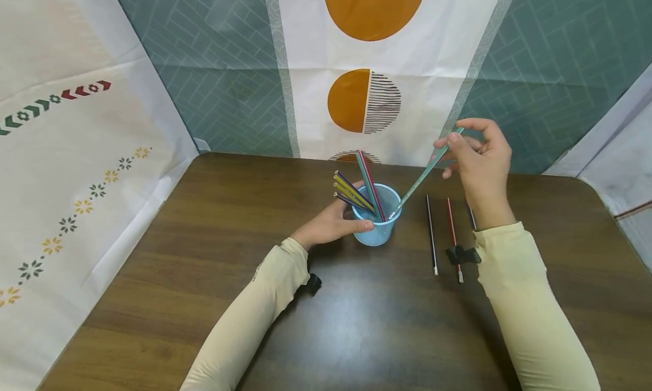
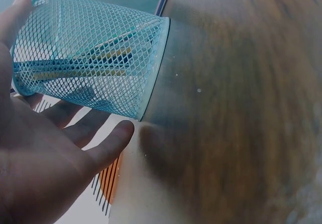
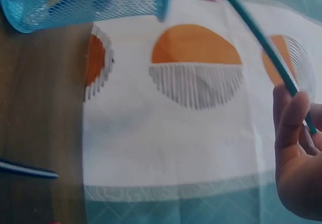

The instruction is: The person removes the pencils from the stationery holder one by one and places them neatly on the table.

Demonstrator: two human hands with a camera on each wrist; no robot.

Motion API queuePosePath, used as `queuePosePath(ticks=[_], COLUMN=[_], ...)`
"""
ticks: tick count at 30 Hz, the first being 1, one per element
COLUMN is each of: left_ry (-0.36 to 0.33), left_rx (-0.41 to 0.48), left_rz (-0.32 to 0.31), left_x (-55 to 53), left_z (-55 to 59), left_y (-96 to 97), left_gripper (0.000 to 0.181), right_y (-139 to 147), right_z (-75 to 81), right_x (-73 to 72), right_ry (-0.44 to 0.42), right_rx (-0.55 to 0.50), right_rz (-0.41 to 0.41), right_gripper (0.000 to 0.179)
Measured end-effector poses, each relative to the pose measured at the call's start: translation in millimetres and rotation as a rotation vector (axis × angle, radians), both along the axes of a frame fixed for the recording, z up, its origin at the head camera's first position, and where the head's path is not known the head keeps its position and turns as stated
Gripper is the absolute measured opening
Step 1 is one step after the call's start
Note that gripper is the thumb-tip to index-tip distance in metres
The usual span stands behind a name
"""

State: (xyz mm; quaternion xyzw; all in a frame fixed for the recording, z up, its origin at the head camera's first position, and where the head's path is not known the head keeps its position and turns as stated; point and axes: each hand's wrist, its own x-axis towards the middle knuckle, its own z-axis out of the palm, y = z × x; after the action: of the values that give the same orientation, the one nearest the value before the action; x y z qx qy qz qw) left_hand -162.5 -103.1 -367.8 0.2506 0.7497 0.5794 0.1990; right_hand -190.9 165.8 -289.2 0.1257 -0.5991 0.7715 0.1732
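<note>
A light blue mesh pencil cup (image 1: 374, 236) stands on the table and holds several pencils, yellow and dark ones leaning left, a teal and a red one more upright. My left hand (image 1: 330, 222) holds the cup from the left, thumb at the front near the rim and fingers around behind. In the left wrist view, the mesh wall (image 2: 105, 58) lies against that hand. Up to the right, my right hand (image 1: 485, 166) pinches the upper end of a green pencil (image 1: 427, 171) between thumb and fingers. The pencil slants down to the left, its lower end inside the cup's rim.
Right of the cup, a black pencil (image 1: 431, 235) and a red pencil (image 1: 452, 227) lie on the brown table (image 1: 356, 317). A blue pencil (image 1: 471, 214) is partly hidden by my right wrist. A patterned cloth (image 1: 229, 97) hangs behind the table's back edge.
</note>
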Motion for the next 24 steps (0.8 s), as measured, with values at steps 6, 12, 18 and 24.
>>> queuePosePath(ticks=[6,12,18,24], left_ry=[0.004,-0.018,-0.003,-0.012], left_rx=[0.042,0.044,0.018,0.027], left_rz=[-0.004,-0.016,0.002,-0.010], left_x=[-1.3,-6.8,-13.4,-6.2], left_z=[0.4,-9.8,-26.1,-12.8], left_y=[1.2,2.0,0.6,1.0], left_gripper=[0.084,0.084,0.085,0.084], right_y=[24,50,75,100], right_z=[8.7,16.4,18.9,16.3], right_x=[5.5,9.5,12.4,16.3], right_ry=[0.140,0.199,0.109,0.055], right_rx=[-0.174,-0.284,-0.316,-0.340], right_rz=[-0.041,-0.091,-0.090,-0.007], right_gripper=[0.030,0.033,0.039,0.042])
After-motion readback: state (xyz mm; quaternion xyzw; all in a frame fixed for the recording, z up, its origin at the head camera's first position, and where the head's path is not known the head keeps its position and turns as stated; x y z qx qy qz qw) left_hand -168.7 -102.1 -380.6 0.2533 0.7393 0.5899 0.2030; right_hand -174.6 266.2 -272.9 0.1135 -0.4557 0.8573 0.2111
